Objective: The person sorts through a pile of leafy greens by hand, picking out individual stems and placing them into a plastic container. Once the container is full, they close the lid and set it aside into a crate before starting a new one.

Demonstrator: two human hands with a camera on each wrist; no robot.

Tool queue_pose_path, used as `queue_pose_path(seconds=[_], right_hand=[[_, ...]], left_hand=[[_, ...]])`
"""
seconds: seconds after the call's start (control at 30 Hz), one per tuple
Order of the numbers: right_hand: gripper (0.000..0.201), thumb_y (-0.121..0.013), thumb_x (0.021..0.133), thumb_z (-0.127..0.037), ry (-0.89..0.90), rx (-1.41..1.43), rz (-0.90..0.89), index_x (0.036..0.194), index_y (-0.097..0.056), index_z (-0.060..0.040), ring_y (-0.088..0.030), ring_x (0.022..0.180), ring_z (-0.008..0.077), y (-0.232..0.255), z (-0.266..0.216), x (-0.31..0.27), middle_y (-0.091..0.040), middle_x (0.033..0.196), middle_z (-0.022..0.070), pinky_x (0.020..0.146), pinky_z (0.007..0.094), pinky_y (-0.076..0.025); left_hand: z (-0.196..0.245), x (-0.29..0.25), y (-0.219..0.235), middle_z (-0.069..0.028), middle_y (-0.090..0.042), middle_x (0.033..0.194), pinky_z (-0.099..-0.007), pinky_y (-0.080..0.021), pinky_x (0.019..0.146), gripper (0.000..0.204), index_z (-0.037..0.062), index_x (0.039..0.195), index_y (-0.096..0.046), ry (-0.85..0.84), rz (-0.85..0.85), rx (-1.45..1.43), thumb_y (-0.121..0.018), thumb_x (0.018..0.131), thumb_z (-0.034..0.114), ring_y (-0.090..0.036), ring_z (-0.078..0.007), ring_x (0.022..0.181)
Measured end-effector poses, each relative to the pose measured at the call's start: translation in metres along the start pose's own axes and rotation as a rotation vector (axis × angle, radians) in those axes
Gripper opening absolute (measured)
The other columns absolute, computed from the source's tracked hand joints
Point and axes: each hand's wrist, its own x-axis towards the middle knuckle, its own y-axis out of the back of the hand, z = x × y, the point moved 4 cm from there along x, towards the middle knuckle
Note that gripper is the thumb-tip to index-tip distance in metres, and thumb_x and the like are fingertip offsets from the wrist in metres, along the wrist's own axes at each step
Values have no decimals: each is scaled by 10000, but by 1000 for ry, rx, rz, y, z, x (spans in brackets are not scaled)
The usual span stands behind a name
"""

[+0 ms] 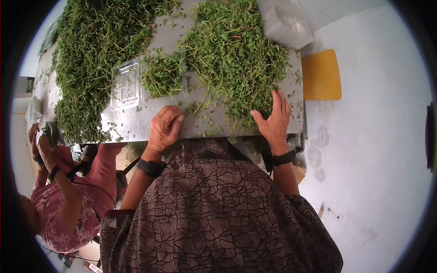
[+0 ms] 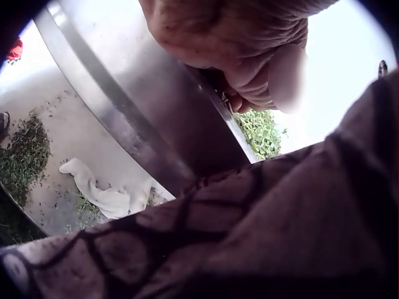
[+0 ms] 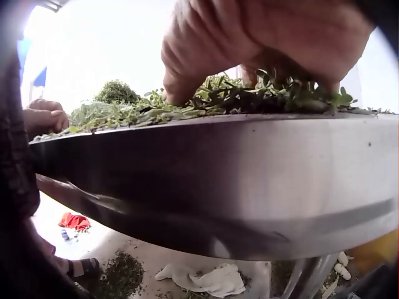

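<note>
My left hand (image 1: pixel 165 127) is at the table's front edge with its fingers curled in and its thumb against them; nothing shows in its grasp. In the left wrist view the same hand (image 2: pixel 237 43) has its fingertips close by the table rim. Fingers spread, my right hand (image 1: pixel 274 119) rests at the near right edge of a loose heap of leafy green sprigs (image 1: pixel 236 59). Its fingertips reach down into the greens in the right wrist view. Beyond my left hand lies a clear plastic clamshell box (image 1: pixel 125 86), lid laid back, its other half filled with greens (image 1: pixel 163 75).
Another large heap of greens (image 1: pixel 100 59) covers the left of the metal table (image 1: pixel 205 102). A stack of clear containers (image 1: pixel 289 25) stands at the back right, near a yellow stool (image 1: pixel 322 75). Another person (image 1: pixel 68 195) works at the left. A white cloth (image 3: pixel 209 279) lies on the floor.
</note>
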Motion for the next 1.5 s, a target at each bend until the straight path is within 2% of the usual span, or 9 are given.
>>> queue_pose_path(seconds=[0.1, 0.37, 0.8, 1.0, 1.1, 1.17, 1.27, 1.4, 1.5], right_hand=[[694, -770, 697, -327, 41, -31, 8, 1267, -491, -44, -406, 1215, 380, -4, -8, 7, -456, 1338, 175, 1057, 501, -272], [280, -705, 666, -79, 53, 19, 68, 933, -629, -44, -498, 1050, 328, 1, -5, -19, -567, 1086, 112, 934, 461, -370], [254, -679, 632, -46, 56, -53, -12, 880, -622, -32, -527, 1002, 323, 32, 1, -74, -586, 1026, 120, 896, 438, -390], [263, -716, 681, -144, 69, -26, -31, 880, -598, -21, -528, 965, 328, 38, -7, -62, -588, 988, 143, 868, 434, -392], [323, -732, 703, -216, -16, -13, -6, 909, -588, -13, -528, 942, 333, 37, -5, -53, -590, 978, 153, 865, 436, -390], [380, -743, 705, -249, -49, -98, 93, 947, -587, -1, -523, 954, 334, 39, -12, -42, -589, 983, 158, 881, 443, -382], [380, -753, 690, -247, -89, -288, 73, 945, -607, -5, -516, 982, 331, 31, -12, -26, -587, 985, 153, 899, 444, -376], [293, -731, 697, -193, -117, -262, 42, 912, -633, -20, -506, 1012, 330, 19, -5, -16, -582, 990, 147, 915, 447, -368], [214, -695, 701, -130, -4, -242, 114, 886, -653, -31, -517, 1005, 324, 22, 0, -10, -596, 981, 133, 905, 449, -384]], left_hand=[[0, 0, 0, -135, -619, 879, -364, -508, 681, 104, 29, 878, -574, -14, -10, 0, -624, 787, 21, -622, -324, 773], [1, 2, 1, -134, -620, 882, -354, -512, 673, 94, 28, 871, -573, -22, -12, -34, -623, 791, 18, -626, -310, 769], [-1, 2, 0, -136, -622, 886, -351, -510, 684, 78, 19, 860, -587, -11, -1, -61, -629, 794, 21, -630, -309, 784], [-1, 1, 0, -132, -623, 884, -352, -507, 692, 78, 19, 861, -589, -6, 7, -57, -630, 794, 21, -627, -306, 782], [0, 2, 0, -132, -624, 884, -353, -507, 691, 80, 21, 864, -589, -1, 6, -49, -629, 795, 22, -628, -306, 783], [1, 1, 0, -132, -625, 885, -353, -508, 690, 79, 22, 864, -590, 1, 5, -41, -629, 795, 23, -628, -306, 785], [0, 2, -1, -133, -627, 888, -354, -509, 692, 78, 23, 863, -590, -5, 8, -25, -630, 796, 26, -629, -308, 791], [0, 1, 0, -135, -627, 888, -355, -508, 698, 78, 25, 864, -589, 9, 9, -28, -628, 797, 24, -629, -311, 795], [1, 1, 0, -136, -625, 885, -357, -507, 700, 82, 29, 867, -589, 3, 12, -32, -627, 795, 23, -629, -314, 796]])
